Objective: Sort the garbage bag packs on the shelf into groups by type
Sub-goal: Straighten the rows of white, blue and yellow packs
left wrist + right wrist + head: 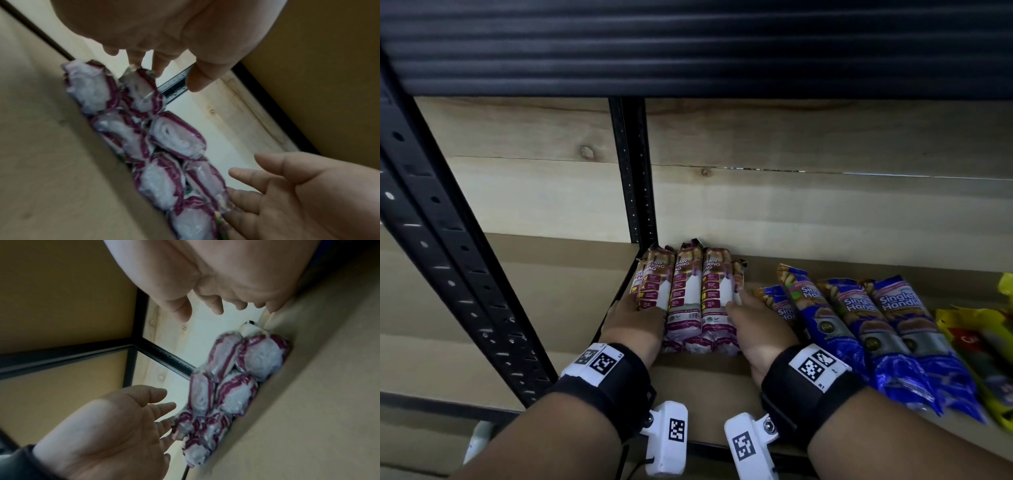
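Several purple-and-white drawstring bag packs (688, 298) lie stacked in two layers at the shelf's back left, ends toward me. My left hand (635, 315) lies flat against the stack's left side and my right hand (748, 315) against its right side, fingers fairly straight. In the left wrist view the left hand (164, 48) reaches down to the rolled pack ends (176, 141), and the right hand (287, 194) touches the stack's far side. From the right wrist, the right hand (226, 288) hovers over the packs (236, 386) opposite the left hand (115, 426).
Blue singlet-handle packs (859, 325) lie side by side just right of my right hand. Yellow packs (983, 339) follow at the far right. A black upright (633, 171) stands behind the stack, another post (448, 257) at the front left. The brown shelf board (705, 394) lies below.
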